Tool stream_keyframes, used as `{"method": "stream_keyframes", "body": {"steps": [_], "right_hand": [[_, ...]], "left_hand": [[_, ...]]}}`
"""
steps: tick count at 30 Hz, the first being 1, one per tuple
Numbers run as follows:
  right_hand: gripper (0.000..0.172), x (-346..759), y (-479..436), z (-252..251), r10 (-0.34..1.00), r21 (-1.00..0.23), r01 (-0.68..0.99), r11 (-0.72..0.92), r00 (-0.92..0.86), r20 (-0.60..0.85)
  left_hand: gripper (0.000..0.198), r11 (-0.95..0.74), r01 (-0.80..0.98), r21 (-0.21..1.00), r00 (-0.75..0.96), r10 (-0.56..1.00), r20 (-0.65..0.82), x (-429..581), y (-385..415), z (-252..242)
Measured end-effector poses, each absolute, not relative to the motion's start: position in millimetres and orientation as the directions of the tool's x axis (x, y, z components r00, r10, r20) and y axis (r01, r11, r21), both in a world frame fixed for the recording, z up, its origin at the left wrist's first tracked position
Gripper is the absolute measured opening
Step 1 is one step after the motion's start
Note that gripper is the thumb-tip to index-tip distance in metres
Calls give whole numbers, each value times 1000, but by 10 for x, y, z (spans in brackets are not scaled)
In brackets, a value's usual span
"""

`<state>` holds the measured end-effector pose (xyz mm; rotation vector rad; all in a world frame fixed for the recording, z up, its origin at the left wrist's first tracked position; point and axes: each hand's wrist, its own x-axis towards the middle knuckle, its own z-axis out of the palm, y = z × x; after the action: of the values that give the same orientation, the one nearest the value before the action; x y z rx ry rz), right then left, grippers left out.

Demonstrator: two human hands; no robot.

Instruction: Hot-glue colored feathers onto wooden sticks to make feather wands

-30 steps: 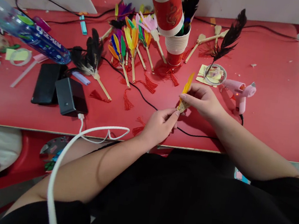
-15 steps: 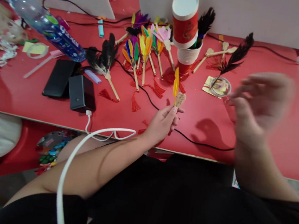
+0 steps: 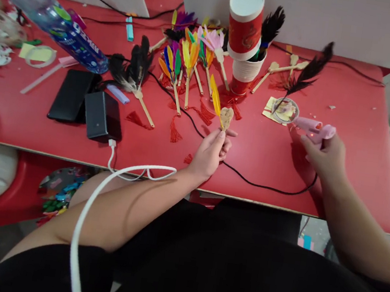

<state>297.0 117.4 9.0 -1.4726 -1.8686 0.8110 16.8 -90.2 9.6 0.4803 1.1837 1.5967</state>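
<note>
My left hand (image 3: 212,153) pinches a small wooden stick with a rounded, glue-smeared head (image 3: 226,117); most of the stick is hidden by the fingers. A yellow feather (image 3: 215,95) rises from the left of that head, leaning left. On the right, my right hand (image 3: 327,157) is wrapped around a pink hot glue gun (image 3: 310,125), whose nozzle points left toward a round glue-stained dish (image 3: 285,111) on yellow paper. A black feather (image 3: 310,70) stands with its quill in the dish.
Finished-looking feathered sticks with red tassels (image 3: 188,63) lie along the back. Stacked red paper cups (image 3: 245,32) stand behind them. To the left are a bottle (image 3: 68,36), a black power bank (image 3: 103,116) and a phone-like black slab (image 3: 73,96). A black cord (image 3: 255,184) crosses the table front.
My right hand has come down from above the table and closed around the pink glue gun. In my left hand, the yellow feather now tilts further left.
</note>
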Motion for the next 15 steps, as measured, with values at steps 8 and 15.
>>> {"method": "stream_keyframes", "body": {"steps": [8,15], "right_hand": [[52,2581,951,246,925,-957,-10,291,-254,284],[52,2202,726,163,780,-944,-90,316,-542,313]], "left_hand": [[36,71,-409,910,-383,891,-242,173,-898,116],[31,139,-419,897,-370,876,-309,151,-914,151]]}}
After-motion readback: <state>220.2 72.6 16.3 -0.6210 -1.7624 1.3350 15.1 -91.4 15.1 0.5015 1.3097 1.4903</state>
